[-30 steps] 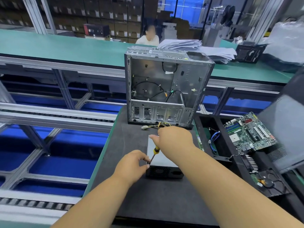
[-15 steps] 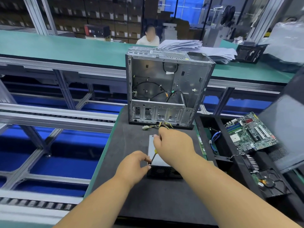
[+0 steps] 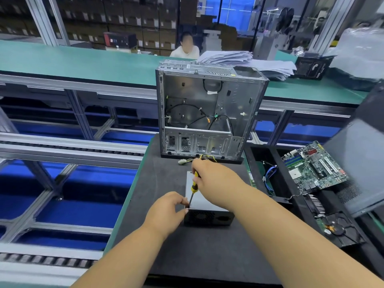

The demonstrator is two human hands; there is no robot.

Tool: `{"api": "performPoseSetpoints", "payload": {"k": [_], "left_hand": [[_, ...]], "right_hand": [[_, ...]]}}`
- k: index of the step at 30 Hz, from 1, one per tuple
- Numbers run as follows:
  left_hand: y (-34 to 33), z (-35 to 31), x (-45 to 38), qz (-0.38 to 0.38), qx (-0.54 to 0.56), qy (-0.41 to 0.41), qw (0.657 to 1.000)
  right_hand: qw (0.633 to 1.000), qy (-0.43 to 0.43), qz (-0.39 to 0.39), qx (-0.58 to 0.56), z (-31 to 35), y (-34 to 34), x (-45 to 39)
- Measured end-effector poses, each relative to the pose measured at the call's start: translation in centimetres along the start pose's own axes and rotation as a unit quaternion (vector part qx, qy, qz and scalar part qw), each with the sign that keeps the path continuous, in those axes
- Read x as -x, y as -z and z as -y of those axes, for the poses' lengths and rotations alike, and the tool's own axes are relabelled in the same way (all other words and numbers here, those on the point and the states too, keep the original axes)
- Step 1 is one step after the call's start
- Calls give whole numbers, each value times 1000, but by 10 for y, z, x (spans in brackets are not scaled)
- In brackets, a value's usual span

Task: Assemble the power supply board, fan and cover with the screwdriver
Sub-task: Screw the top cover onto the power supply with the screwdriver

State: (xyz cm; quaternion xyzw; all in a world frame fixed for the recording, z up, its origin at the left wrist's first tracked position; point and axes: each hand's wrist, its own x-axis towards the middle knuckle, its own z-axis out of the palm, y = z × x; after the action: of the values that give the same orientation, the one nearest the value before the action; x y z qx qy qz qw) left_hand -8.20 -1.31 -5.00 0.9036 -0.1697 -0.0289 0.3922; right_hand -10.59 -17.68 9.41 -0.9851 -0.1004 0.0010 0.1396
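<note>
A power supply unit (image 3: 202, 201) with a silver top cover and a black fan grille on its near face lies on the dark mat (image 3: 203, 250). My right hand (image 3: 216, 179) grips the yellow-and-black handle of a screwdriver (image 3: 193, 189), whose tip stands at the cover's near left corner. My left hand (image 3: 168, 210) pinches the shaft near the tip, beside that corner. Yellow and black wires with a white plug (image 3: 182, 162) trail from the unit's far end.
An open metal computer case (image 3: 207, 113) stands upright behind the unit. A black tray (image 3: 257, 163) on the right holds a green motherboard (image 3: 313, 167), cables and a black fan part (image 3: 336, 225). Conveyor rails run at the left; a person sits beyond the green bench.
My right hand has shifted slightly on the screwdriver handle, showing more of it; the tip stays at the same corner and my left hand has barely moved.
</note>
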Motion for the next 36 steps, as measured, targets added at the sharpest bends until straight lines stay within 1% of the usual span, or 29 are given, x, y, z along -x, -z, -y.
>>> {"api": "performPoseSetpoints", "payload": {"k": [2,5,7,10,12,14,16,19,20,24,26,28,30,31,33,35,36], "left_hand": [[0,0,0,2,-1,0,1000],[0,-2,-1,2,-1,6,1000],[1,-3,0,3,-3,11,1000],[2,-4,-1,4,-4,17,1000],[4,-4,-1,4,-5,19,1000],[4,-4,-3,5,-11,22,1000],[3,-5,-4,4,-16,26,1000],[3,-4,-4,7,-22,24,999],[3,-4,-4,9,-24,24,999],[3,-5,-6,6,-24,27,999],[3,-5,-6,10,-28,28,999],[4,-5,-6,14,-32,28,999],[5,-6,-7,16,-36,28,999],[5,-7,-7,17,-39,27,999],[5,-7,-8,19,-44,20,999],[5,-6,-8,19,-42,15,999],[5,-6,-8,19,-40,15,999]], "right_hand": [[1000,-7,11,-6,0,2,-1],[996,-87,22,0,3,3,-8],[991,-121,32,43,6,2,-10],[991,-94,4,91,11,0,-6],[998,-50,-16,36,12,-2,-2],[999,-4,-7,-43,11,0,-1],[999,25,-10,-46,9,1,-2],[999,19,-22,24,5,1,-2],[999,18,-22,31,4,0,-1],[999,15,34,24,1,8,-4],[998,-19,47,48,2,11,-7],[994,-52,22,91,3,8,-8],[991,-67,-14,117,4,1,-6],[992,-66,-28,107,4,-1,-4],[997,-57,-37,42,3,-3,-3],[999,-31,-18,-27,3,-1,-3],[999,-13,-12,-41,3,-1,-3]]}}
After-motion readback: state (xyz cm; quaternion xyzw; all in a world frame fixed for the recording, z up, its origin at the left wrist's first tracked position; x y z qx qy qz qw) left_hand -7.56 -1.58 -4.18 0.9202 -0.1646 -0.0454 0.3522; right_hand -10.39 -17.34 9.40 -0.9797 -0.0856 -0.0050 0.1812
